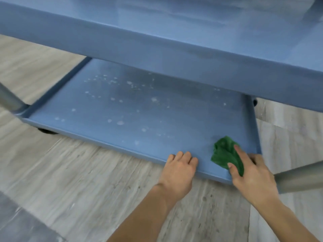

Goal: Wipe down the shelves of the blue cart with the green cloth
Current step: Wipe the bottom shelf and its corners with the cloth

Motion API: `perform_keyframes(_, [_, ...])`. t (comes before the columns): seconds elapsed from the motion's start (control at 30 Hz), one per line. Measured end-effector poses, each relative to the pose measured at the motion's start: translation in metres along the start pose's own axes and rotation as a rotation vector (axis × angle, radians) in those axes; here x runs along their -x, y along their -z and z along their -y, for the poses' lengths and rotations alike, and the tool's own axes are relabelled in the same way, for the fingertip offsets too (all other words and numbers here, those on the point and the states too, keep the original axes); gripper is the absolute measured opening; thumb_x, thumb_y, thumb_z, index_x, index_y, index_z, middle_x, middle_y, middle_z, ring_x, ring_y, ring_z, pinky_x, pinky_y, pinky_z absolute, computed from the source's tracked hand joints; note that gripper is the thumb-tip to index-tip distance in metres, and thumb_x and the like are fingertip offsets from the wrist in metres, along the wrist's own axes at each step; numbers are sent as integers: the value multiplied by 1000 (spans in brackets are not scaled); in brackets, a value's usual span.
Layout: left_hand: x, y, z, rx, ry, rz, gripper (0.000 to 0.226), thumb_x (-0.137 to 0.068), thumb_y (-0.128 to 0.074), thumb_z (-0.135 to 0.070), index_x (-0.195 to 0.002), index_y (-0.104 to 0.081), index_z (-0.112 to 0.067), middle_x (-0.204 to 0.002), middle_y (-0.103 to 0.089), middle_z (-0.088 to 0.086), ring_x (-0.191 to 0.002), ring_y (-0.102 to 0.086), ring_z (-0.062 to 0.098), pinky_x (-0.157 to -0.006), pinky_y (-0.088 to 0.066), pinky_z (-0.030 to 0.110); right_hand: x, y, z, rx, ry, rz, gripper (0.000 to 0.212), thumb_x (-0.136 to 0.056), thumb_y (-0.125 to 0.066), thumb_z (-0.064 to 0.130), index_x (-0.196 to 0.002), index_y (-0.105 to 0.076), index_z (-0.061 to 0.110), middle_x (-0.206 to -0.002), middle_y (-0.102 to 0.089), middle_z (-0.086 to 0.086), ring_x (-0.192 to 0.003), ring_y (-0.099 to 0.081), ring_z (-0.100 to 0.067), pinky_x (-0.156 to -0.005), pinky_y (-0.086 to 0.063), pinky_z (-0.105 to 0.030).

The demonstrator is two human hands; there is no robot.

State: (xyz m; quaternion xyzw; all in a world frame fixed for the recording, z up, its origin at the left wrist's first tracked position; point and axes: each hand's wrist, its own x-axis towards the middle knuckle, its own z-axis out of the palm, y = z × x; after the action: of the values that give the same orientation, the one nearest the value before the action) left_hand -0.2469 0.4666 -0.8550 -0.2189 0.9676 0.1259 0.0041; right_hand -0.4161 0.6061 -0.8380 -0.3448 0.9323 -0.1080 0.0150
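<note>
The blue cart's lower shelf (122, 105) is a shallow tray speckled with white spots and dusty patches. Its upper shelf (157, 42) overhangs it across the top of the view. A crumpled green cloth (223, 152) lies on the lower shelf near the front right corner. My right hand (251, 173) presses on the cloth, fingers spread over it. My left hand (180, 166) grips the shelf's front rim, fingers curled over the edge, left of the cloth.
Grey metal cart legs stand at the left (8, 98) and right (300, 177). A black caster (47, 131) shows under the front left corner. Pale wood-look flooring (87, 180) surrounds the cart.
</note>
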Motion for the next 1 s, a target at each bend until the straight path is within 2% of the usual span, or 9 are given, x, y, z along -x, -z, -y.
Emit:
perform_keyframes(0.13, [30,18,51,-9,-57,-2,35,-91,-53,-27,-127,-52,-23,-125,-51,4,-119,-45,28,-97,-34,42,11,4,7,58,64,-28,54,-86,-74,20,-137,-59,16,-109,-55,-23,-81,-63,-46,-69,-57,-55])
perform_keyframes(0.23, [47,43,133,37,6,-136,41,-94,-56,-36,-132,-56,-20,-132,-54,7,-121,-50,32,-100,-39,42,5,14,17,105,54,90,57,-90,-69,24,-144,-52,19,-115,-53,-25,-96,-60,-47,-83,-54,-52])
perform_keyframes(0.37, [79,67,254,22,189,-332,51,-89,-51,-55,-113,-65,-12,-109,-61,14,-100,-59,39,-85,-50,49,3,6,19,130,57,59,52,-89,-70,25,-140,-58,17,-108,-57,-24,-98,-61,-45,-88,-55,-51])
perform_keyframes(0.43, [110,67,300,-11,277,-315,58,-84,-50,-66,-105,-64,-13,-100,-58,8,-93,-57,37,-82,-49,48,5,2,18,141,13,5,50,-87,-73,23,-135,-62,16,-103,-58,-23,-90,-64,-45,-84,-57,-51])
perform_keyframes(0.5, [135,65,329,-32,246,-274,59,-81,-56,-69,-104,-63,-15,-98,-55,3,-91,-53,33,-83,-47,45,6,-3,20,138,-94,-47,49,-86,-74,22,-133,-63,16,-101,-59,-25,-87,-65,-47,-81,-56,-53])
perform_keyframes(0.57, [144,63,340,-73,174,-258,46,-84,-66,-58,-105,-60,-18,-98,-52,1,-89,-51,30,-80,-48,43,9,-5,25,106,-198,-93,48,-86,-72,22,-132,-60,17,-99,-56,-29,-82,-63,-49,-76,-57,-56])
perform_keyframes(0.63, [136,65,342,-90,151,-277,37,-91,-62,-52,-99,-60,-16,-92,-54,2,-84,-54,32,-75,-49,45,0,-6,25,126,-302,-70,48,-87,-67,26,-133,-55,18,-99,-54,-30,-79,-60,-51,-76,-57,-59])
perform_keyframes(0.8, [128,43,345,-199,142,-372,52,-95,-41,-59,-91,-55,-9,-86,-50,8,-79,-49,34,-70,-45,50,-17,-24,15,93,-487,-31,48,-90,-52,38,-133,-49,17,-105,-62,-28,-98,-57,-52,-86,-54,-60])
perform_keyframes(1.0, [143,34,337,-239,134,-389,45,-99,-40,-55,-90,-48,-11,-86,-45,8,-79,-45,34,-70,-41,50,-9,-22,115,-3,-493,-31,47,-93,-56,31,-129,-58,1,-115,-60,-38,-116,-52,-52,-96,-46,-50])
